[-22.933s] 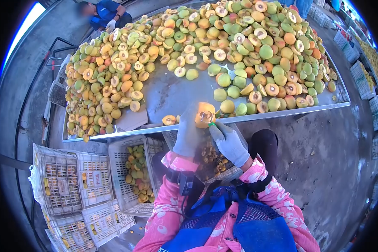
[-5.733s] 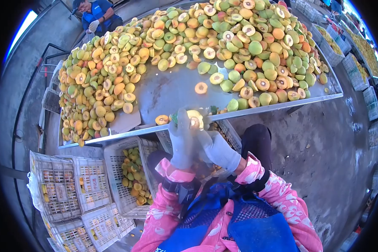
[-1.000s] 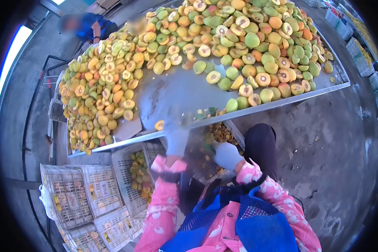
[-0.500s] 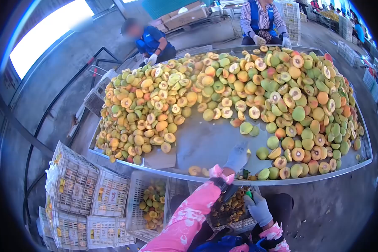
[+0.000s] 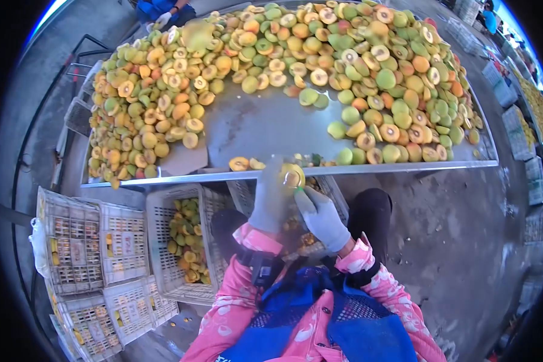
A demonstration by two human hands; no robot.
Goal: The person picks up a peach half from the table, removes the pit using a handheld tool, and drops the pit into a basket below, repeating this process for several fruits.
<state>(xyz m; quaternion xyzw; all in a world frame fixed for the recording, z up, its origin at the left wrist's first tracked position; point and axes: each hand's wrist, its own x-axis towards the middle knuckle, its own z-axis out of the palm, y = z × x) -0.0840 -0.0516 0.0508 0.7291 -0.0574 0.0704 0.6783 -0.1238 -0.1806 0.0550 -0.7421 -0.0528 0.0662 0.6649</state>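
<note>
Both hands wear pale grey gloves and meet just off the near edge of the metal table. My left hand [image 5: 268,199], partly blurred, is closed round a peach half [image 5: 294,175], its cut face up. My right hand [image 5: 323,220] pinches a small tool with a green handle [image 5: 298,189]; its tip is at the peach half, though its working end is hard to make out. Just beyond, two cut pieces of fruit [image 5: 239,163] lie along the table's rim. Below the hands stands a crate [image 5: 241,196] with brownish scraps, largely hidden by my hands.
A large heap of whole and halved peaches [image 5: 386,78] covers the far and side parts of the metal table [image 5: 259,123]. A crate [image 5: 158,241] of fruit stands at lower left beside stacked crates [image 5: 72,241]. Another person's gloved hand [image 5: 161,21] is across the table.
My left hand has come back from the tabletop with a peach half, and my right hand has risen to meet it with the tool. The view has tilted down.
</note>
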